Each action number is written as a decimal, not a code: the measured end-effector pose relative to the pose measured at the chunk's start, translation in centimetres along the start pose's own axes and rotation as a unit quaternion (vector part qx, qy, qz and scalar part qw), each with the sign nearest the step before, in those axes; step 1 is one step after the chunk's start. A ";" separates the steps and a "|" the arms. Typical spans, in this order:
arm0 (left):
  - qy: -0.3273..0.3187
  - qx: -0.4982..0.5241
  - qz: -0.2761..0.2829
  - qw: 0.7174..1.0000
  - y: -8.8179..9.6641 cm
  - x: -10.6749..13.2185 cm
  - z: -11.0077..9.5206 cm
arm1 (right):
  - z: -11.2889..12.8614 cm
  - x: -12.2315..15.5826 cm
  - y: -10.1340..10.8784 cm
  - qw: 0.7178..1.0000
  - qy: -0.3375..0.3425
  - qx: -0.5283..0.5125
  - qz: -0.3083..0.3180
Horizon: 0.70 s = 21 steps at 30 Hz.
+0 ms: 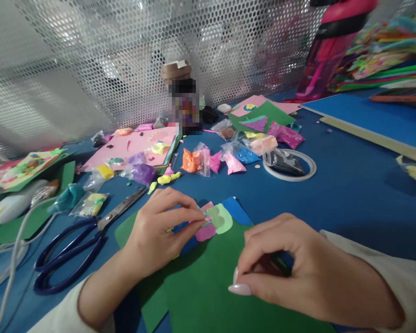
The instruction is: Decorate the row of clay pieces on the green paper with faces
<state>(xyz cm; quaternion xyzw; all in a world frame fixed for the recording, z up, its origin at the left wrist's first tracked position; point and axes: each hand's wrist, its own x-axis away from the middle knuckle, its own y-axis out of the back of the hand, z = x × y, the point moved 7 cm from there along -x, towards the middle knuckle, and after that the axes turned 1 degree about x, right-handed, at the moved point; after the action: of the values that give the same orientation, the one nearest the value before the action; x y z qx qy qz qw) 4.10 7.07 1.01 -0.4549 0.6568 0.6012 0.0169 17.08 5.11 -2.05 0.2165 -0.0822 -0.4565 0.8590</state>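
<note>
On a green paper sheet (pixel 201 286) lies a paper flower with pale green, pink and blue petals; the pale green petal (pixel 224 222) and the pink petal (pixel 205 232) show best. My left hand (pixel 162 231) pinches a small pink piece (pixel 208 218) at the flower's centre, and its fingers cover the petals on that side. Over the green sheet, right of the flower, my right hand (pixel 280 263) is closed, thumb and forefinger tips together. Anything between those tips is too small or hidden to make out.
Blue-handled scissors (pixel 86 240) and a white cable (pixel 15 259) lie at left. Behind the flower are several bags of coloured clay (pixel 190 159), a white ring (pixel 314 169) and pink paper (pixel 135 145). A pink bottle (pixel 327 55) stands at back right before a perforated metal panel (pixel 118 55).
</note>
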 end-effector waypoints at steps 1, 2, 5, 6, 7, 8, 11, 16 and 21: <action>-0.003 -0.007 -0.002 1.000 0.0 0.0 0.0 | 0.1 0.0 0.0 1.000 0.005 0.004 -0.001; -0.004 -0.014 -0.005 1.000 0.1 0.0 -0.1 | 0.2 -0.1 0.1 1.000 0.009 0.008 -0.003; -0.001 -0.025 -0.015 1.000 0.3 0.1 -0.1 | 0.2 -0.2 0.1 1.000 0.015 0.014 -0.002; -0.001 -0.026 -0.017 1.000 0.4 0.1 -0.1 | 0.2 -0.2 0.1 1.000 0.016 0.014 0.000; -0.003 -0.024 -0.018 1.000 0.4 0.1 -0.1 | 0.2 -0.2 0.1 1.000 0.017 0.014 0.001; -0.005 -0.020 -0.017 1.000 0.4 0.1 -0.2 | 0.1 -0.2 0.1 1.000 0.020 0.014 0.001; -0.006 -0.012 -0.010 1.000 0.3 0.1 -0.3 | 0.2 -0.2 0.1 0.999 0.030 0.019 0.001; 0.012 -0.018 -0.003 1.000 0.2 0.1 0.0 | 0.3 0.1 -0.3 0.999 0.036 0.034 0.014; 0.031 -0.020 -0.003 0.999 0.0 0.0 0.4 | 0.3 0.2 -0.8 0.998 0.032 0.033 0.033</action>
<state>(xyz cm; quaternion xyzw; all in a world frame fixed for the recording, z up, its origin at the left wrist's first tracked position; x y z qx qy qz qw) 3.87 7.41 0.88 -0.4756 0.6434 0.5997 -0.0111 16.51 4.42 -2.20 0.2564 -0.0771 -0.4180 0.8681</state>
